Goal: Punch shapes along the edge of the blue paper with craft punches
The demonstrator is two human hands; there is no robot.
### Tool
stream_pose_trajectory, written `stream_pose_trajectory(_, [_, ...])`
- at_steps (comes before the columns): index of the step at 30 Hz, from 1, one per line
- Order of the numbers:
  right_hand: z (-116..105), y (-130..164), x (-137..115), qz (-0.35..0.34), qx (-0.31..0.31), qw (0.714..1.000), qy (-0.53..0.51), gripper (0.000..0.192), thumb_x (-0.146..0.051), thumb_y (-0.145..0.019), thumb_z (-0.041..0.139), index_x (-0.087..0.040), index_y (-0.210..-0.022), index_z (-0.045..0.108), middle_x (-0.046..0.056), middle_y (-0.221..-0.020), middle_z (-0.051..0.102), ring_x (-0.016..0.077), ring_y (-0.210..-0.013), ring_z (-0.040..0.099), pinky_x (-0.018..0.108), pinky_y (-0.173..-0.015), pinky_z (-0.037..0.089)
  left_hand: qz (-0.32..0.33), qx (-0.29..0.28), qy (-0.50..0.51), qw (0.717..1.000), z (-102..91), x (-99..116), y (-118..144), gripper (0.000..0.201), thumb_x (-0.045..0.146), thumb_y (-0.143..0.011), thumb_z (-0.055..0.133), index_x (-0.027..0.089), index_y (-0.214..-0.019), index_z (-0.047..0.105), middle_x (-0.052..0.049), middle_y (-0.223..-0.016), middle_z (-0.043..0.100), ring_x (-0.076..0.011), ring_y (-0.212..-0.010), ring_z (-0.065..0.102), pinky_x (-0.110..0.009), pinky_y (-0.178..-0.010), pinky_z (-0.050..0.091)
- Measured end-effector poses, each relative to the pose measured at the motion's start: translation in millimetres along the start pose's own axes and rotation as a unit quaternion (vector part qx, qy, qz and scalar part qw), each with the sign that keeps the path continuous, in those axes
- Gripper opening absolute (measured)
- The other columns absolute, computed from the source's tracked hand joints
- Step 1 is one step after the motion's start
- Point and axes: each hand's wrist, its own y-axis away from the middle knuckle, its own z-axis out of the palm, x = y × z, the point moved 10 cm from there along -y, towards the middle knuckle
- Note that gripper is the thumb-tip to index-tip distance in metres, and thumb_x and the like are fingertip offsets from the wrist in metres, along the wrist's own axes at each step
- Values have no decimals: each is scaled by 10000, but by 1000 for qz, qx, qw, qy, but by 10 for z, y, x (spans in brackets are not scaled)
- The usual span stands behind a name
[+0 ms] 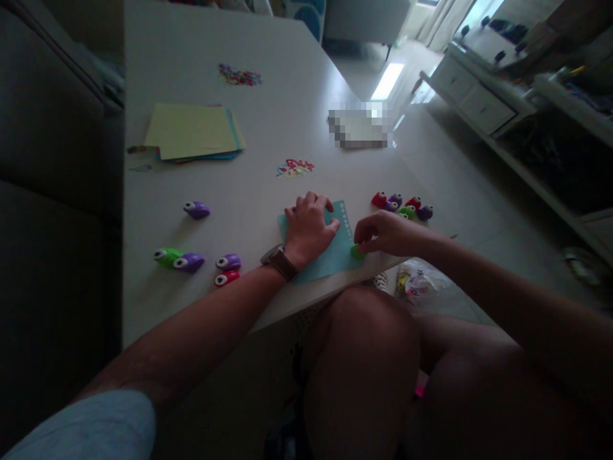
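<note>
A light blue sheet of paper (pixel 330 255) lies near the table's front edge, with a row of small pale cut-outs down its right side. My left hand (pixel 310 220), a watch on its wrist, rests on the sheet with fingers apart and nothing held. At the sheet's right edge my right hand (pixel 373 231) closes its fingers on a small green craft punch (pixel 357 251), mostly covered by the fingers. Just beyond that hand sits a cluster of red, purple and green craft punches (pixel 393 202).
To the left stand more punches: a lone purple one (pixel 196 209), a green one (pixel 166 257) touching a purple one, and a purple-and-red pair (pixel 227 269). Farther back lie stacked coloured paper (pixel 191 131) and two heaps of tiny paper shapes (pixel 295 168). A blurred-out object (pixel 359 128) sits at right.
</note>
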Motion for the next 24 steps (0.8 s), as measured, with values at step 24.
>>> stream_pose_trajectory(24, [-10,-23,-85,53,-7,998,38,175,-152,-713,776,-149,-624,625,-12,-618,628,112,-628,536,274,-637,367,1,2,0,1000,22,-4,-8,156,312,-893,594,261,-1040,605,-95,-1208,616,-307,-1201,530,-497,-1054,375])
